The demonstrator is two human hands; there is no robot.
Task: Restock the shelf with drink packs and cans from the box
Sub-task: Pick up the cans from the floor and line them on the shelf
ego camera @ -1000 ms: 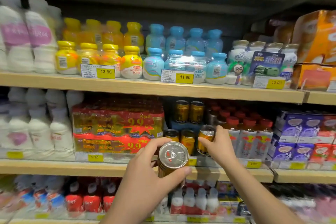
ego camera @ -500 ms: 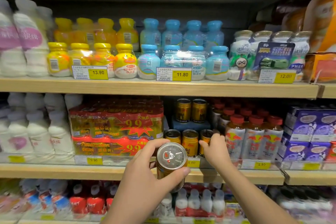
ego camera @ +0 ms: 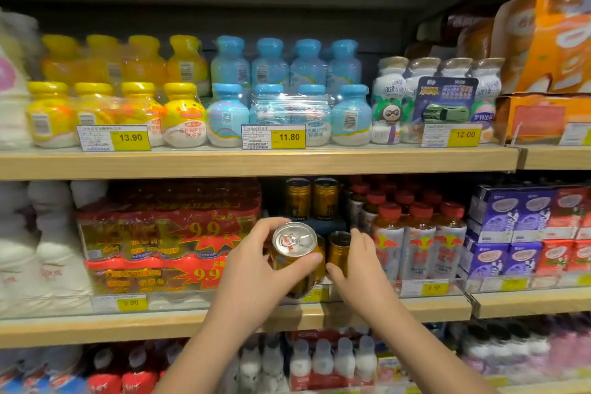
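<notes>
Head view: the left hand (ego camera: 256, 269) wraps thumb and fingers round a gold can (ego camera: 294, 243). The can is tilted so its silver top and pull tab face the camera, just in front of the middle shelf (ego camera: 160, 326). Just to the right, the right hand (ego camera: 358, 265) grips a second can (ego camera: 339, 249) standing on that shelf, beside red-capped bottles (ego camera: 419, 240).

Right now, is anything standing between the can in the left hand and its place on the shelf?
Yes. The front row holds a shelf can, gripped by the right hand, just beyond the held can in the left hand. A low clear rail also lines the shelf edge.
</notes>
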